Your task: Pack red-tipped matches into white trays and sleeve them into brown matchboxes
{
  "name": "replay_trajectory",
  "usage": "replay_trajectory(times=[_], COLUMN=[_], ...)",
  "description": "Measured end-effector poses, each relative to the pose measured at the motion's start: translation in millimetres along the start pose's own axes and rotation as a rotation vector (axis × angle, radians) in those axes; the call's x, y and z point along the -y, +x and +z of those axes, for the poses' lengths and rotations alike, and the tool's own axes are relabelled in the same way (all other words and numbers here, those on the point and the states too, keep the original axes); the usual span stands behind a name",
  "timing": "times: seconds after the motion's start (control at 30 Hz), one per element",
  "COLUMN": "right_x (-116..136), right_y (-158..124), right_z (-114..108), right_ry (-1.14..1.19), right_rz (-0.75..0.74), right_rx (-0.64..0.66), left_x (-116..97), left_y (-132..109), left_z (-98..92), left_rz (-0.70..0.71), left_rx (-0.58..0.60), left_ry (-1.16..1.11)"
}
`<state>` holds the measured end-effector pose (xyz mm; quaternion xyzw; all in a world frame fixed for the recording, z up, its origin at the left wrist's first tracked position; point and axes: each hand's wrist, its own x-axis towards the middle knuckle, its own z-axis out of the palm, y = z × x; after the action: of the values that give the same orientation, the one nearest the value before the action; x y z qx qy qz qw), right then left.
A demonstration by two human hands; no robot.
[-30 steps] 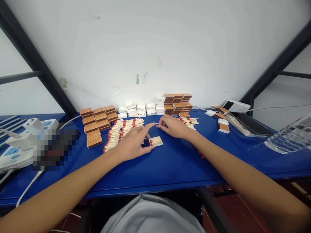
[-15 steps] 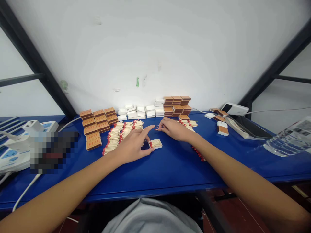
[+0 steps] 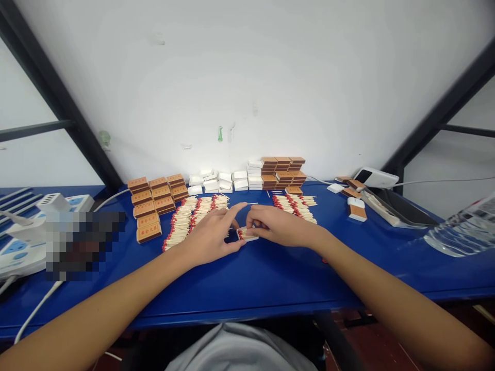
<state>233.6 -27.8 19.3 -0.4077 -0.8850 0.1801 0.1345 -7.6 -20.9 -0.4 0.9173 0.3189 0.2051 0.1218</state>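
Observation:
A small white matchbox tray point(image 3: 253, 238) with red-headed matches in it lies on the blue table. My left hand point(image 3: 212, 232) is at its left end, thumb at the near corner and other fingers curled behind, index finger stretched forward. Over the tray is my right hand point(image 3: 276, 224), its fingers pinched together down at the matches; the fingertips are partly hidden. A single match point(image 3: 252, 203) lies just beyond my left index fingertip. Rows of loose matches point(image 3: 180, 224) spread left of my left hand, and another heap of matches point(image 3: 296, 206) sits behind my right forearm.
Stacked brown matchboxes point(image 3: 149, 226) stand at the left, more matchboxes point(image 3: 284, 172) at the back beside white trays point(image 3: 224, 180). A power strip point(image 3: 23, 247) is far left. At the right are a few loose boxes point(image 3: 356, 211), a white device point(image 3: 375, 176) and clear plastic packaging point(image 3: 456, 237).
My right hand has moved from beyond the tray, where it pinched a match, back toward me and down over the tray. My left hand has stayed at the tray.

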Motion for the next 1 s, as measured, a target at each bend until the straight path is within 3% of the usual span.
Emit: replay_trajectory(times=[0.53, 0.73, 0.9, 1.0], right_x=[-11.0, -5.1, -18.2, -36.7], right_y=[1.0, 2.8, 7.9, 13.3], right_z=[-1.0, -0.4, -3.9, -2.4], right_ry=[-0.061, -0.071, -0.176, -0.249], right_rz=[-0.028, -0.019, 0.18, 0.312], right_rx=[-0.017, -0.086, -0.276, -0.311], left_x=[-1.5, 4.5, 6.1, 5.2], left_y=[-2.2, -3.9, -3.7, -3.6], left_z=[-0.3, 3.8, 5.7, 5.4], left_rz=[-0.04, -0.026, -0.021, -0.041], left_rx=[0.009, 0.004, -0.009, -0.004], left_ry=[-0.014, -0.001, -0.021, -0.037])
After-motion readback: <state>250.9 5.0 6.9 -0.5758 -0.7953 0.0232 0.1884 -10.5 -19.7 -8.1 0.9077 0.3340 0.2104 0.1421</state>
